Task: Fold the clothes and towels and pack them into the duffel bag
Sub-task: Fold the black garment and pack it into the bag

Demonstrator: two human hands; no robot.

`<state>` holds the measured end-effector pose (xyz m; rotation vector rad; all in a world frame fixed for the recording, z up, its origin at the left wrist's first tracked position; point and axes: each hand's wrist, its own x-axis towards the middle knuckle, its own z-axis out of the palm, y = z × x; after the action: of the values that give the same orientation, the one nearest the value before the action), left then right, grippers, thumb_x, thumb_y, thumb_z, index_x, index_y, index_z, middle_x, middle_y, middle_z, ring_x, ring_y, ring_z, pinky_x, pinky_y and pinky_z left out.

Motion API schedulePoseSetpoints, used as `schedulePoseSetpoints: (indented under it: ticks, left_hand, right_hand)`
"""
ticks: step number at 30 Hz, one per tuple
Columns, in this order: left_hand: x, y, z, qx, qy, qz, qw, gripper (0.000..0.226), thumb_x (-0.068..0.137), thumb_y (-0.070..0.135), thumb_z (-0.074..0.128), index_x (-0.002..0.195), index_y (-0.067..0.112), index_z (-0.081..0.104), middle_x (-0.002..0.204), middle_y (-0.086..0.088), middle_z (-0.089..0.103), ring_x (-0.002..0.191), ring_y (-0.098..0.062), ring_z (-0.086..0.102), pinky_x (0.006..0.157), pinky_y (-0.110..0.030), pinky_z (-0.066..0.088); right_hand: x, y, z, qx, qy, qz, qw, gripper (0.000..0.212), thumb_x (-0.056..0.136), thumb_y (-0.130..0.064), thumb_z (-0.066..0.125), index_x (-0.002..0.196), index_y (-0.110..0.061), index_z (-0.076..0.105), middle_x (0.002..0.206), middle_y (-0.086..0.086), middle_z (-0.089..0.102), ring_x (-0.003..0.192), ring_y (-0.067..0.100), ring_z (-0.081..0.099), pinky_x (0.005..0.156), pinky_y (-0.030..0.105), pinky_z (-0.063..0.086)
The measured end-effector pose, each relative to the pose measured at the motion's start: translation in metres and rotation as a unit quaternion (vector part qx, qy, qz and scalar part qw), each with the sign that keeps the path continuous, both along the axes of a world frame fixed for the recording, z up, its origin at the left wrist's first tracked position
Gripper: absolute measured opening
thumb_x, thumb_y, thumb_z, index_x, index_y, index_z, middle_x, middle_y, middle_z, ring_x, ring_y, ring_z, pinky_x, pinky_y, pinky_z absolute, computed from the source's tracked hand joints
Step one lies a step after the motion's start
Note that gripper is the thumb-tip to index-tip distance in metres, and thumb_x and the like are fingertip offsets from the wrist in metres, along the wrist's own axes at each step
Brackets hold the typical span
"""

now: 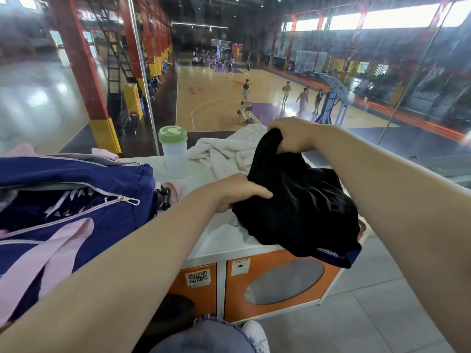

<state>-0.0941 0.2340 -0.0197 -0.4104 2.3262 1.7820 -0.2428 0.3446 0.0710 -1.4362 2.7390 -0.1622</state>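
Both hands hold a black garment up over the right end of the cabinet top, ready for folding.

The right hand (293,135) is clenched on a bunched top edge of the black garment (300,207), lifting it; the left hand (238,192) pinches its left side lower down, thumb on the cloth. The hem droops over the front edge of the white cabinet top (216,240). A white towel (224,151) lies crumpled at the back edge, beside a green-lidded bottle (174,151). The navy duffel bag (76,197) sits unzipped on the left end. To fold well, I judge the hands should shift to matching corners, shake the cloth flat, and lay it on the bare top between bag and towel before halving it.
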Motion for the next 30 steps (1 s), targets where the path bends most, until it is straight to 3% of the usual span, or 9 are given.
schedulePoseSetpoints:
  ticks: [4,7,11,15,19,22,25,27,30]
  left_hand:
    - [0.009,-0.002,0.005,-0.014,0.025,-0.004,1.0,0.038,0.083,0.016,0.07,0.121,0.019,0.062,0.116,0.001,0.069,0.108,-0.017,0.064,0.098,-0.031,0.049]
    - [0.02,-0.011,0.022,-0.014,0.059,0.02,0.998,0.027,0.086,0.011,0.065,0.112,0.019,0.064,0.108,-0.001,0.072,0.101,-0.018,0.068,0.092,-0.031,0.053]
    - [0.036,-0.028,0.055,-0.034,0.109,0.057,0.992,0.02,0.091,0.014,0.062,0.109,0.023,0.065,0.107,-0.003,0.072,0.096,-0.017,0.07,0.086,-0.033,0.056]
    - [0.065,-0.047,0.099,-0.14,0.143,0.008,0.98,0.027,0.094,0.019,0.061,0.12,0.029,0.059,0.107,0.008,0.069,0.092,-0.006,0.068,0.069,-0.018,0.055]
    - [0.092,-0.064,0.144,-0.23,0.158,-0.012,0.96,0.033,0.094,0.022,0.062,0.126,0.031,0.057,0.114,0.012,0.065,0.099,0.0,0.063,0.083,-0.018,0.052]
    - [0.106,-0.078,0.17,-0.296,0.158,-0.002,0.942,0.029,0.091,0.029,0.066,0.12,0.03,0.062,0.106,0.011,0.069,0.095,-0.004,0.067,0.076,-0.019,0.051]
    - [0.121,-0.091,0.189,-0.317,0.144,-0.006,0.938,0.019,0.091,0.029,0.067,0.109,0.033,0.063,0.101,0.01,0.071,0.09,-0.006,0.07,0.068,-0.017,0.052]
    - [0.126,-0.101,0.192,-0.321,0.128,0.001,0.939,0.018,0.092,0.027,0.065,0.108,0.032,0.063,0.098,0.009,0.072,0.086,-0.007,0.071,0.06,-0.014,0.052]
    - [0.127,-0.118,0.187,-0.299,0.065,0.002,0.952,0.019,0.091,0.023,0.065,0.11,0.026,0.066,0.1,0.0,0.075,0.088,-0.017,0.073,0.07,-0.026,0.059]
  right_hand:
    - [0.004,0.01,0.008,-0.021,-0.054,-0.002,0.998,0.027,0.082,-0.009,0.067,0.103,-0.025,0.064,0.102,-0.002,0.061,0.095,0.02,0.057,0.084,0.035,0.047]
    - [0.011,0.016,0.024,-0.031,-0.036,-0.009,0.999,0.02,0.082,-0.009,0.069,0.073,-0.022,0.056,0.079,-0.001,0.056,0.077,0.021,0.053,0.066,0.03,0.041]
    - [0.03,0.026,0.057,-0.113,-0.067,-0.024,0.991,0.022,0.079,-0.009,0.075,0.068,-0.017,0.056,0.069,-0.001,0.055,0.064,0.013,0.05,0.056,0.022,0.038]
    - [0.055,0.031,0.089,-0.127,-0.124,-0.003,0.984,0.013,0.078,-0.021,0.08,0.082,-0.02,0.068,0.079,-0.007,0.067,0.073,0.007,0.063,0.063,0.015,0.046]
    - [0.075,0.034,0.116,-0.142,-0.204,0.016,0.969,0.018,0.08,-0.022,0.078,0.097,-0.02,0.07,0.096,-0.004,0.074,0.087,0.01,0.071,0.074,0.023,0.054]
    - [0.087,0.031,0.128,-0.154,-0.226,0.032,0.961,0.016,0.084,-0.028,0.073,0.097,-0.021,0.068,0.098,-0.004,0.074,0.086,0.008,0.072,0.071,0.019,0.055]
    - [0.097,0.023,0.132,-0.176,-0.262,0.038,0.948,0.025,0.087,-0.034,0.067,0.103,-0.014,0.066,0.101,-0.001,0.074,0.091,0.01,0.072,0.073,0.019,0.057]
    - [0.101,0.014,0.128,-0.178,-0.289,0.041,0.94,0.041,0.084,-0.039,0.067,0.113,-0.01,0.065,0.11,0.003,0.073,0.099,0.014,0.071,0.084,0.026,0.056]
    - [0.102,-0.002,0.114,-0.16,-0.342,0.045,0.925,0.044,0.083,-0.037,0.068,0.119,-0.011,0.064,0.118,0.005,0.07,0.11,0.019,0.067,0.097,0.036,0.052]
